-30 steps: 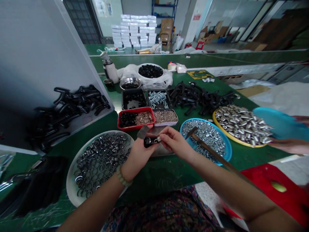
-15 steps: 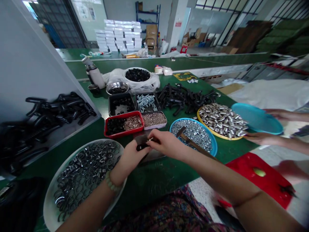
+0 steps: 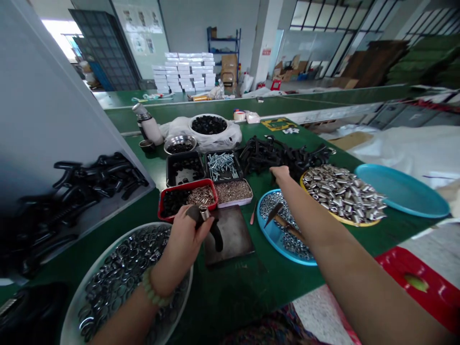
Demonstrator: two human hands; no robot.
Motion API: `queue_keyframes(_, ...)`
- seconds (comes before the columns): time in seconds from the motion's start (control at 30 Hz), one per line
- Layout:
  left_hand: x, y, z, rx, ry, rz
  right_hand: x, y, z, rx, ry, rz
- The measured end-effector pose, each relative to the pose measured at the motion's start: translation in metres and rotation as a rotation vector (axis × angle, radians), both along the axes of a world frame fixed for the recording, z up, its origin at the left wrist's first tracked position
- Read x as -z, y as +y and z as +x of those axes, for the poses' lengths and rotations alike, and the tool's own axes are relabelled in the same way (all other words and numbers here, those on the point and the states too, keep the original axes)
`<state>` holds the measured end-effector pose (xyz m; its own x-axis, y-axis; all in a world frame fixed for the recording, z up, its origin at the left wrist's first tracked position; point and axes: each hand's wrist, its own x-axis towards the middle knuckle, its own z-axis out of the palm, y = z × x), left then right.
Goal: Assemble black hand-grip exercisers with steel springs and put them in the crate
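My left hand (image 3: 185, 239) is closed around a black curved handle (image 3: 217, 235), whose lower end hangs over a dark metal plate (image 3: 232, 230). A silvery ringed metal fitting (image 3: 204, 212) shows at the top of that grip. Stretched far forward, my right hand (image 3: 281, 173) is at the near edge of a heap of black parts (image 3: 287, 155). Its fingers point down and are mostly hidden, so I cannot tell whether they hold anything. A hammer (image 3: 283, 223) lies across a blue tray (image 3: 265, 230) of small shiny metal pieces, under my right forearm.
A white basin (image 3: 84, 287) of metal rings stands left. Beyond the plate are a red tray (image 3: 161, 216) and a tray of small rivet-like parts (image 3: 235, 191). A yellow-rimmed tray (image 3: 341, 221) of metal sleeves and a blue lid-like tray (image 3: 402, 189) lie right.
My hands were together over the plate; now they are apart. The right reached forward to the black heap, the left drew slightly left and nearer. A co-worker's hands have left the right side.
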<state>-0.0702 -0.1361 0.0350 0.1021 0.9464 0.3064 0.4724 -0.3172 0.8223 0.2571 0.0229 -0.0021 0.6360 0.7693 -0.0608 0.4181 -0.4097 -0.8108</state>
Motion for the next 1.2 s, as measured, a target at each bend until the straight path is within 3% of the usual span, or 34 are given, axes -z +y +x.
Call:
queue_keyframes(0.1, 0.003, -0.006, 0.002, 0.034, 0.014, -0.032, 0.005, -0.034, -0.021, -0.048, 0.062, 0.169)
queue_keyframes(0.2, 0.012, -0.013, 0.005, 0.15, 0.012, -0.19, 0.016, -0.098, -0.054, -0.175, 0.176, 0.326)
queue_keyframes(0.23, 0.015, -0.015, 0.006, 0.181, 0.024, -0.238, 0.018, -0.121, -0.066, -0.283, 0.285, 0.404)
queue_keyframes(0.33, 0.02, -0.022, 0.008, 0.228, 0.057, -0.311, 0.014, -0.178, -0.099, -0.524, 0.482, 0.356)
queue_keyframes(0.4, 0.021, -0.026, 0.008, 0.225, 0.043, -0.314, 0.007, -0.199, -0.114, -0.645, 0.59, 0.253)
queue_keyframes(0.53, 0.02, -0.035, 0.004, 0.225, -0.095, -0.312, -0.005, -0.21, -0.126, -0.808, 0.91, 0.151)
queue_keyframes(0.7, 0.018, -0.038, 0.002, 0.226, -0.227, -0.374, -0.011, -0.212, -0.132, -0.78, 0.861, 0.18)
queue_keyframes(0.83, 0.019, -0.038, 0.002, 0.262, -0.264, -0.418, -0.019, -0.214, -0.136, -0.815, 0.928, 0.091)
queue_keyframes(1.07, 0.019, -0.039, 0.003, 0.257, -0.187, -0.315, -0.012, -0.21, -0.135, -0.776, 0.877, 0.058)
queue_keyframes(1.2, 0.016, -0.039, 0.005, 0.282, 0.036, -0.3, -0.014, -0.21, -0.138, -0.808, 0.755, -0.025)
